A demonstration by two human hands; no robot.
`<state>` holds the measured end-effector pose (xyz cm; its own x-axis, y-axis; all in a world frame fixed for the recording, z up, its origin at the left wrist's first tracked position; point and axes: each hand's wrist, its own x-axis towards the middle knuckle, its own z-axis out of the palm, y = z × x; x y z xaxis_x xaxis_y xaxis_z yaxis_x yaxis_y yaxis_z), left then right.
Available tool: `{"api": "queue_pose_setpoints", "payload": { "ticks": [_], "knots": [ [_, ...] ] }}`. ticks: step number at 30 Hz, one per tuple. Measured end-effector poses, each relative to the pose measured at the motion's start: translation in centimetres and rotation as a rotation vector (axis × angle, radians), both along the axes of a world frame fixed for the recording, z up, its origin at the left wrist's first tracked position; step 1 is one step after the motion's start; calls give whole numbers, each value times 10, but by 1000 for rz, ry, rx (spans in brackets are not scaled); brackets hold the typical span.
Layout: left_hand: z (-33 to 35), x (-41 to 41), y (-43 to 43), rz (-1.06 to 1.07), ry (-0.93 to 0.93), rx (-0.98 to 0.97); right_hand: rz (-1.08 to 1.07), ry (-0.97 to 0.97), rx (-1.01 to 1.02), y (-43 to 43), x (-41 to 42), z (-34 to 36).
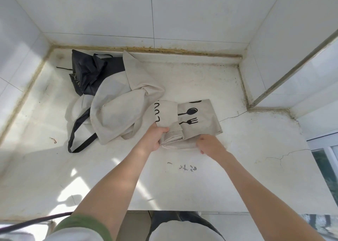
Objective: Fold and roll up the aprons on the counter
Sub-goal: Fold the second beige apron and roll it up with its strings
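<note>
Starting well off to the left of the left hand (155, 136), a black apron (86, 74) lies bunched at the back of the tabletop (237, 176). It touches a crumpled beige apron (113, 105), whose black strap (76, 130) loops toward the near side. The left hand has its fingers curled round the thick, partly rolled end of the printed apron (201, 119), thumb on top. That apron sits between the two hands, and its flat part with the spoon and fork print stretches away just beyond the right hand (210, 145). The right hand curls its fingers onto the near edge of the flat part and seems to pinch it, though the fingertips are hidden.

To roll well, I judge the right hand should keep the flat cloth taut and its edges lined up. The left hand should turn the roll tightly and evenly, so that no layer slips sideways. The roll should also be kept clear of the crumpled heap beside the left hand, so it does not catch that cloth.
</note>
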<state>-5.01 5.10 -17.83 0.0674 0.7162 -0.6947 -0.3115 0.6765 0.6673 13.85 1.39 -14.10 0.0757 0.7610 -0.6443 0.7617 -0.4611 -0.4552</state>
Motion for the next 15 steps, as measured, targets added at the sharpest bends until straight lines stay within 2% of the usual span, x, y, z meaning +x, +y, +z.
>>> {"api": "queue_pose_setpoints", "payload": {
  "ticks": [3, 7, 9, 12, 13, 15],
  "knots": [
    [6, -7, -1, -23, 1, 0, 23, -170, 84, 7, 4, 4],
    [6, -10, -6, 16, -86, -19, 134, -195, 165, 8, -17, 6],
    [4, -9, -9, 47, -129, -37, 180, -54, 105, 4, -33, 7],
    [5, -11, -13, 102, -180, -65, 26, 392, 9, -8, -50, 8],
    [5, -12, -14, 129, -203, -78, -27, 473, 7, -10, -53, 7],
    [3, -12, -15, 171, -241, -79, -167, 513, 54, -12, -58, -1]
  ]
}}
